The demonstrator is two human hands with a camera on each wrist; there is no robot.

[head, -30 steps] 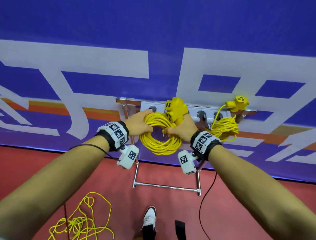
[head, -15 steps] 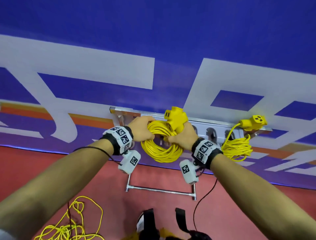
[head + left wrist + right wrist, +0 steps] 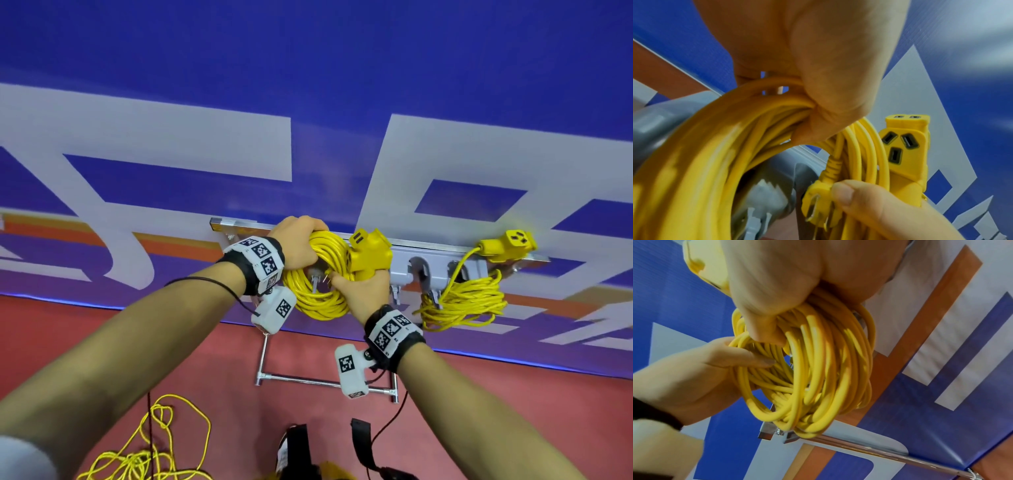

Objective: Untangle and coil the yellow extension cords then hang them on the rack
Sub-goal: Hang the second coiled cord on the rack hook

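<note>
A coiled yellow extension cord (image 3: 317,298) is held up against the wall rack (image 3: 431,246). My left hand (image 3: 301,241) grips the coil's top left, close to the rail. My right hand (image 3: 359,284) grips the coil's right side together with its yellow socket block (image 3: 371,255). In the left wrist view the right thumb (image 3: 846,191) pinches the pronged plug (image 3: 821,203), and a grey hook (image 3: 764,199) shows through the coil's (image 3: 711,146) opening. The right wrist view shows both hands wrapped round the coil (image 3: 818,369).
A second yellow coil (image 3: 462,303) hangs from a hook on the right, its socket (image 3: 508,241) lying on the rail. Free grey hooks (image 3: 419,270) sit between the two coils. A tangled yellow cord (image 3: 147,455) lies on the red floor at the lower left. The rack's base bar (image 3: 318,381) stands below.
Both hands have lifted the coil up and closer to the rail. My left hand now reaches the rail's top edge, and a hook shows through the coil's opening.
</note>
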